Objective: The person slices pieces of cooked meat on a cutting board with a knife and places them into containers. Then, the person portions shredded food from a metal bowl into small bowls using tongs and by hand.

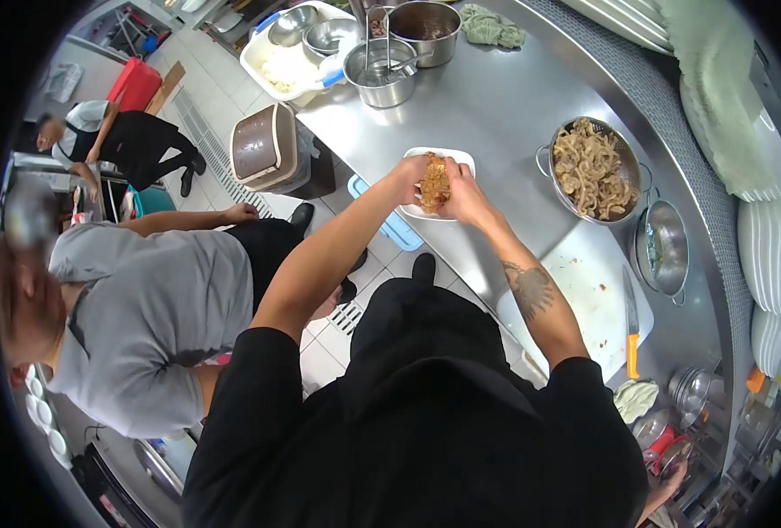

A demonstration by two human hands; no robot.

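A golden-brown, crusty piece of fried food (434,183) is held between both hands over a white dish (450,153). My left hand (408,179) grips its left side, with the fingers curled in. From the right, my right hand (467,199) presses against the same piece, fingers and thumb closed on it. Most of the dish lies hidden under the hands. The dish rests on the steel counter near its left edge.
Right of the hands stand a colander (543,161) of brown strips, a second metal bowl (675,238), a white cutting board (571,286) and an orange-handled knife (632,330). Pots (382,93) stand at the back. A lidded bin (263,148) and a person in grey (157,299) are left.
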